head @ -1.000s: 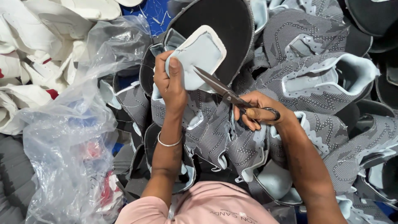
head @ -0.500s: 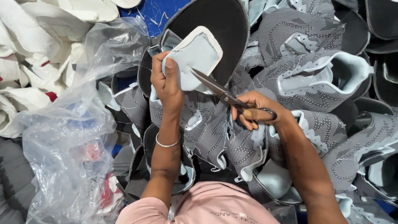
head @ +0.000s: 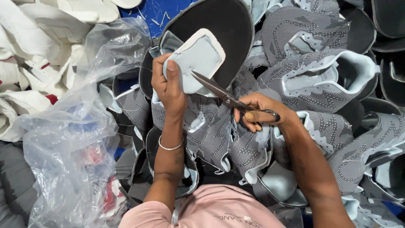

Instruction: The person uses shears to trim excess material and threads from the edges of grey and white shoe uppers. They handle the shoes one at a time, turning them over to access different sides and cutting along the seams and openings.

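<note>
Currently, the head view shows the scissors (head: 230,96) lowered slightly since a second ago, blades open and now meeting the lower right edge of the light blue pad (head: 198,59); judged from this, a trim along that edge is in progress. The left hand (head: 168,86) is closed on the pad's lower left corner, raising it over grey shoe uppers (head: 219,135). The right hand (head: 259,112) is closed through the scissor handles, just right of the pad. A clear plastic bag (head: 71,139) lies left.

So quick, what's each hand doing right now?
Left hand: closed on the pale blue padded shoe tongue.
Right hand: closed on the scissors, blades at the tongue's edge.
</note>
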